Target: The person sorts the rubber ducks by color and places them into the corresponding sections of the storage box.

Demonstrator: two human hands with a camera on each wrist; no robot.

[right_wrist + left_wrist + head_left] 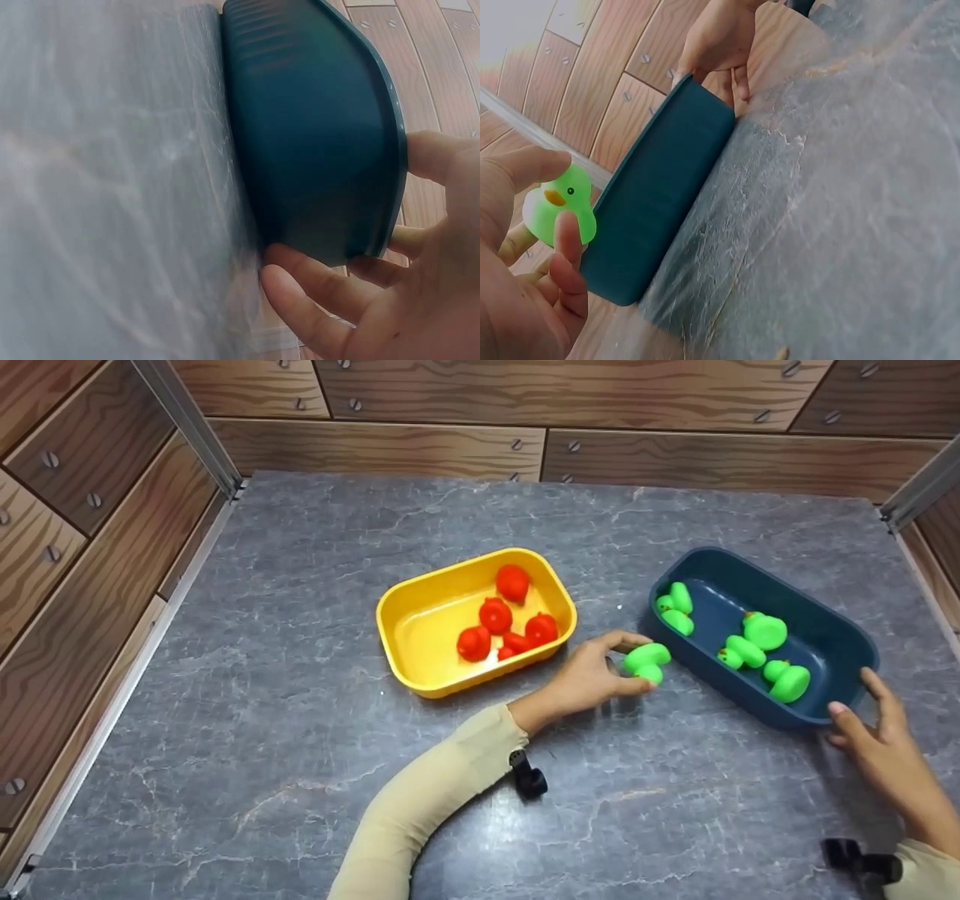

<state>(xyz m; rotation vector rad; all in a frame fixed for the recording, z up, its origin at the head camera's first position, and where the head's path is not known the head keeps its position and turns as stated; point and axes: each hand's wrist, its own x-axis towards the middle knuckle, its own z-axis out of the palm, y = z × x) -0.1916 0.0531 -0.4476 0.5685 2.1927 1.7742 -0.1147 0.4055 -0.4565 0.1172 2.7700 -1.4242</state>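
1. Green duck [646, 661] sits pinched in the left hand [589, 679], thumb and fingers curled round it; it hangs just above the bench [300, 750], right beside the near left corner of the blue tray [825, 641].
2. Right hand [877, 735] grips the blue tray at its near right end; thumb over the rim, fingers [315, 300] curled against the outer wall.
3. Blue tray holds four more green ducks [765, 631]; two lie at its far left end, the others towards the middle.
4. Yellow tray [420, 622] stands left of the blue one, apart from it; red ducks [496, 616] cluster in its right half.
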